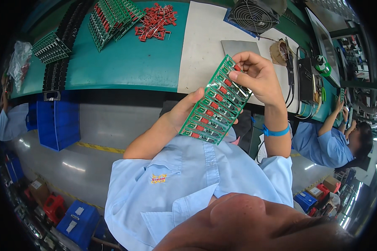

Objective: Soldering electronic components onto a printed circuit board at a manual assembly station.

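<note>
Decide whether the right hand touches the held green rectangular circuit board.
Touching: the head view shows the right hand on the circuit board, thumb over its face.

Two hands [182, 108] [257, 78] are holding one circuit board [215, 104]; one wristband [276, 132], one fan [253, 16], one grey sheet [239, 45] and one plastic bag [19, 62] are showing; one heap [157, 21] is holding uncountable red components [143, 34].

Green circuit board [220, 110] with red components [210, 113], blue wristband [276, 132], teal mat [155, 67].
</note>
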`<state>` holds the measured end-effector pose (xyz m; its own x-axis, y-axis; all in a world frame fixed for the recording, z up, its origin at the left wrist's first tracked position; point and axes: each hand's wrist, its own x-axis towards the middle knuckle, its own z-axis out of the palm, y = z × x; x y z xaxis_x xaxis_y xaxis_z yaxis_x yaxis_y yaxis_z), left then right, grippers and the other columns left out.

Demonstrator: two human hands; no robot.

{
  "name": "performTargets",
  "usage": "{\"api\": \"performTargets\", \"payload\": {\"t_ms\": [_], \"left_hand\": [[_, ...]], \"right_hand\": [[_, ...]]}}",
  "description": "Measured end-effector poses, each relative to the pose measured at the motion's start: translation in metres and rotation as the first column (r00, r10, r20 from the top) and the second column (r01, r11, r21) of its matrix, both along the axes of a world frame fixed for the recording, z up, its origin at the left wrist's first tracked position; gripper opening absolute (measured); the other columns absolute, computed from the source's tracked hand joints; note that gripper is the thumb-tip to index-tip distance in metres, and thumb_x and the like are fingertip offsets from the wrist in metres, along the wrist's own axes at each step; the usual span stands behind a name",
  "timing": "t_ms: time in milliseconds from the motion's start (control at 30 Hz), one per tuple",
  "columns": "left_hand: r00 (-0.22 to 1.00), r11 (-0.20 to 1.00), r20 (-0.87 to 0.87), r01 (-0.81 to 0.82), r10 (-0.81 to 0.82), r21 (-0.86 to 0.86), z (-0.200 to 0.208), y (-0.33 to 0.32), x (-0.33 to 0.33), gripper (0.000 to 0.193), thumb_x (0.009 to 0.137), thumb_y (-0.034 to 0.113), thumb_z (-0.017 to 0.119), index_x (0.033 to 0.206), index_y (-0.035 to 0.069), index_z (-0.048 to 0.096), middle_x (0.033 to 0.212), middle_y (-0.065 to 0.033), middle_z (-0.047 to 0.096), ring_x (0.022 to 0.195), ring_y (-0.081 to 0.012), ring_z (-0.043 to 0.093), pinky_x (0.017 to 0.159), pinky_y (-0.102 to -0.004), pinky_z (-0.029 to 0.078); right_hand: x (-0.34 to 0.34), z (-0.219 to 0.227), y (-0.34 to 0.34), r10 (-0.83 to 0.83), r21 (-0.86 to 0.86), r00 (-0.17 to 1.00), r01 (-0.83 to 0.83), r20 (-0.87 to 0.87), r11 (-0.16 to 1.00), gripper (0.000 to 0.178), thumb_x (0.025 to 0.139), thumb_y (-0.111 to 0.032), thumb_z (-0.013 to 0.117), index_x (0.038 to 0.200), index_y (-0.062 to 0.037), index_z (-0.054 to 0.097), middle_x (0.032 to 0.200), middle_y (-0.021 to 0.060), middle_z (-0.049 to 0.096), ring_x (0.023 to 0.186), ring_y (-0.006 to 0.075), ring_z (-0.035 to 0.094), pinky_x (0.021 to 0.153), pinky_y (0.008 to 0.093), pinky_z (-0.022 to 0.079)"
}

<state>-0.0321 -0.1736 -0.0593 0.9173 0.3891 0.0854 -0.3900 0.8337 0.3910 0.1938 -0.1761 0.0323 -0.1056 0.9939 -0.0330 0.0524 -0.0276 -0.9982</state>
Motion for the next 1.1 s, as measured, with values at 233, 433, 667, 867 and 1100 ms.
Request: {"api": "performTargets", "payload": {"t_ms": [233,433,667,867,1100], "left_hand": [[0.995,0.995,0.102,0.021,-0.011,-0.097,0.0,0.002,0.0,0.082,0.105,0.065,0.044,0.165,0.009,0.032,0.153,-0.0275,0.054,0.126,-0.0483,0.065,0.103,-0.0577,0.057],[0.975,0.978,0.2,-0.053,0.094,-0.202,-0.002,0.009,-0.006,0.086,0.104,0.069,0.042,0.167,0.013,0.028,0.162,-0.0247,0.045,0.137,-0.0488,0.056,0.107,-0.0644,0.053],[0.955,0.947,-0.134,-0.285,0.266,-0.15,0.006,0.015,-0.007,0.108,0.089,0.084,0.051,0.171,0.021,0.019,0.172,-0.0244,0.028,0.148,-0.063,0.032,0.114,-0.0808,0.033],[0.973,0.981,0.179,-0.115,0.143,-0.158,-0.004,0.013,-0.006,0.091,0.1,0.074,0.045,0.169,0.016,0.026,0.164,-0.0243,0.043,0.143,-0.0523,0.049,0.107,-0.0691,0.05],[0.987,0.987,0.125,-0.081,0.098,-0.137,0.001,0.003,-0.009,0.092,0.1,0.071,0.049,0.168,0.012,0.028,0.159,-0.0258,0.048,0.135,-0.0526,0.057,0.105,-0.0655,0.053]], "right_hand": [[0.004,0.004,0.003,-0.071,0.05,0.993,0.066,0.099,0.997,0.038,0.091,-0.01,0.082,0.123,0.0051,0.069,0.101,0.0096,0.072,0.086,0.0126,0.063,0.078,0.0214,0.052],[0.039,-0.029,-0.017,-0.357,0.28,0.663,0.225,0.658,0.933,0.059,0.092,-0.035,0.083,0.134,0.0033,0.064,0.117,0.019,0.071,0.106,0.0288,0.065,0.094,0.0362,0.054],[0.027,-0.057,-0.034,-0.356,0.325,0.138,0.204,0.924,0.923,0.08,0.088,-0.045,0.083,0.146,0.0025,0.056,0.126,0.0225,0.068,0.121,0.0393,0.06,0.107,0.0462,0.049],[0.033,-0.044,-0.02,-0.507,0.505,0.11,0.049,0.855,0.862,0.065,0.093,-0.034,0.08,0.142,0.0027,0.06,0.125,0.0206,0.07,0.118,0.0333,0.064,0.106,0.0407,0.049],[0.025,-0.01,0.005,-0.155,0.221,0.931,0.082,0.332,0.972,0.034,0.099,-0.015,0.071,0.128,0.0033,0.07,0.119,0.0157,0.074,0.108,0.0225,0.068,0.1,0.0317,0.052]]}}
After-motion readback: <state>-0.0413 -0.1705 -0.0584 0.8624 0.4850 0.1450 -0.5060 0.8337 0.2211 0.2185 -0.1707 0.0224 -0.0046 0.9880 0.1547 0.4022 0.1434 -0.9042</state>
